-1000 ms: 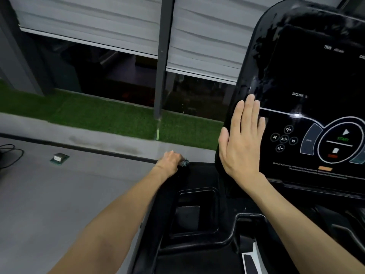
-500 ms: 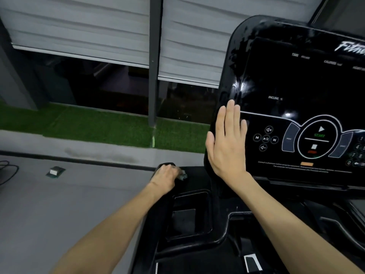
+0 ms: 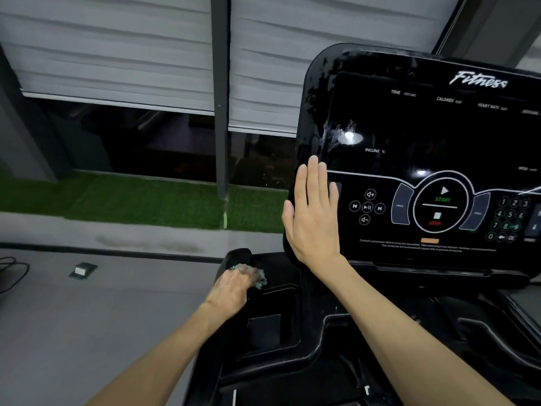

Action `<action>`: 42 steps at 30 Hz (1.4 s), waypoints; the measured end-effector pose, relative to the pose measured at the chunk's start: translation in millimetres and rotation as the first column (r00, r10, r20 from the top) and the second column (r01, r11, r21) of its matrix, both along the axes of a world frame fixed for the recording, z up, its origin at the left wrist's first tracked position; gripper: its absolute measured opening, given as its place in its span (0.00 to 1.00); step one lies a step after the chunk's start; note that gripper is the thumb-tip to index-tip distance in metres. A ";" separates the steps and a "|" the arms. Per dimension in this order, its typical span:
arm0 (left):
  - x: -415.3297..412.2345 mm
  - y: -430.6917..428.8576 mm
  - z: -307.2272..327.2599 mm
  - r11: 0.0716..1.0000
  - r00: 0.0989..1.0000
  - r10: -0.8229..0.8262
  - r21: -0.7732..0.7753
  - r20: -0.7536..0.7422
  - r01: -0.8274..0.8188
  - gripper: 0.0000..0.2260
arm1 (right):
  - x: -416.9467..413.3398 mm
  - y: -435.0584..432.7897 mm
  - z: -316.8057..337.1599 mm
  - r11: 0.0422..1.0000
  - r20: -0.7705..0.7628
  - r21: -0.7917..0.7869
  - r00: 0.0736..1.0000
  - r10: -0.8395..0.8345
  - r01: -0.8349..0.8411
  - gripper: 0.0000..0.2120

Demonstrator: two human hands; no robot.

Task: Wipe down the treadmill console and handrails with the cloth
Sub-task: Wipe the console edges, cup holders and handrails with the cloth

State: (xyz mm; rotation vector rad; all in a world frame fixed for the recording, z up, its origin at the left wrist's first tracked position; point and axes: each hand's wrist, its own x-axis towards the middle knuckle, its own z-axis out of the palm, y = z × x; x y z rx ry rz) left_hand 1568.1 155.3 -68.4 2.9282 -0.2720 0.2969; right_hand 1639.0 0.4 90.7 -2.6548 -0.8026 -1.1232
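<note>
The left hand slides back along the handrail, which runs toward the person, clutching the cloth against it, while the right hand lies flat, fingers straight, on the console edge.

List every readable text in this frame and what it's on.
"Fitness": console, top
"TIME": display
"CALORIES": display
"HEART RATE": display
"INCLINE %": display
"START": round button
"STOP": round button
"1" to "9", "0": keypad
"Consult a physician before using the equipment": fine print, rest blurred
Labels on side pads and units beside headings: too small.
</note>
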 end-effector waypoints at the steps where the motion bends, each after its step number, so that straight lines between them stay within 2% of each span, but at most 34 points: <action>1: 4.1 -2.4 3.2 1.000 1.000 -0.002 -0.018 -0.009 0.002 0.21 | 0.4 0.0 -0.4 1.000 0.001 0.003 1.000 0.001 -0.001 0.29; 2: 10.1 -5.3 6.6 0.999 1.000 0.012 -0.036 -0.023 -0.013 0.21 | 0.7 0.0 -0.7 1.000 0.001 0.006 1.000 0.004 -0.004 0.29; 4: 30.6 -7.3 4.3 0.997 0.995 0.055 0.064 -0.077 -0.050 0.23 | 1.3 -0.1 -1.1 1.000 0.003 0.007 1.000 0.010 -0.010 0.29; 7: 57.4 -6.8 5.1 0.980 0.983 0.106 0.183 -0.149 -0.078 0.20 | 2.4 0.7 -2.0 1.000 0.012 0.015 1.000 0.018 -0.018 0.29; 10: 79.2 -5.9 2.0 0.972 0.962 0.140 0.219 -0.233 -0.088 0.18 | 3.3 0.1 -3.0 1.000 0.019 0.021 1.000 0.020 -0.020 0.29; 14: 98.7 -3.8 -6.8 0.980 0.945 0.161 0.157 -0.286 -0.120 0.16 | 3.9 0.9 -4.4 1.000 0.024 0.021 1.000 0.019 -0.020 0.29; 21: 72.7 -9.8 -7.0 0.989 0.964 0.145 0.010 -0.222 -0.147 0.19 | 3.6 1.2 -4.3 1.000 0.030 0.009 0.999 0.013 -0.013 0.30; 24: 39.2 -8.1 -5.1 0.995 0.996 0.027 -0.092 -0.088 -0.035 0.21 | 2.0 1.1 -2.8 1.000 0.015 0.008 1.000 0.001 -0.001 0.29; 25: 27.7 -7.7 -5.7 0.997 0.998 -0.017 -0.074 -0.059 0.013 0.24 | 0.9 1.3 -2.3 1.000 0.009 0.005 1.000 -0.004 0.004 0.29; 27: 6.8 -7.9 -7.5 0.998 0.997 -0.047 -0.045 -0.065 0.044 0.29 | -0.8 1.1 -0.9 1.000 -0.003 -0.003 1.000 -0.015 0.015 0.29; 29: -11.6 -10.0 -9.6 0.998 0.996 -0.048 -0.044 -0.076 0.044 0.31 | -1.7 0.6 0.8 1.000 -0.010 -0.011 1.000 -0.021 0.021 0.29; 35: -38.4 -9.7 -17.6 0.998 0.997 -0.029 -0.063 -0.071 0.025 0.29 | -2.8 -0.7 2.0 0.999 -0.033 -0.027 0.999 -0.019 0.018 0.29; 39: -20.8 -9.2 -7.0 0.997 0.996 -0.036 -0.067 -0.079 0.031 0.24 | -2.1 -0.8 2.4 1.000 -0.020 -0.021 1.000 -0.005 0.005 0.29; 42: 6.2 -15.2 1.9 0.995 0.992 0.021 -0.096 -0.127 -0.034 0.20 | -1.0 -0.7 1.2 1.000 -0.020 -0.010 1.000 0.001 -0.001 0.29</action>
